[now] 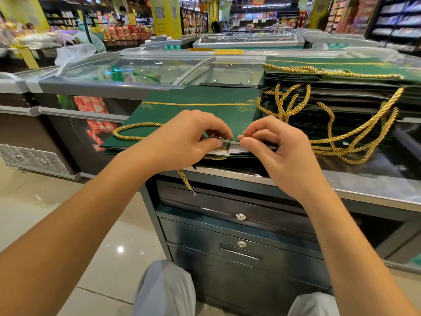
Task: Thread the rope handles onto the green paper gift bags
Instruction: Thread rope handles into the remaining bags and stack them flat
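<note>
Both hands work close together at the near edge of the green paper gift bag (200,110), which lies flat on the tabletop (364,179). Far left, the gold rope handle (127,131) loops out over the bag's corner. Left hand (182,137) next: fingers curled, pinching the rope right at the bag's rim, while a loose rope end (186,182) dangles below the tabletop edge. Right hand (280,151), just beside it, pinches the bag's white inner fold between thumb and forefinger. Further right sits a stack of bags (341,99), gold ropes spilling down its front.
</note>
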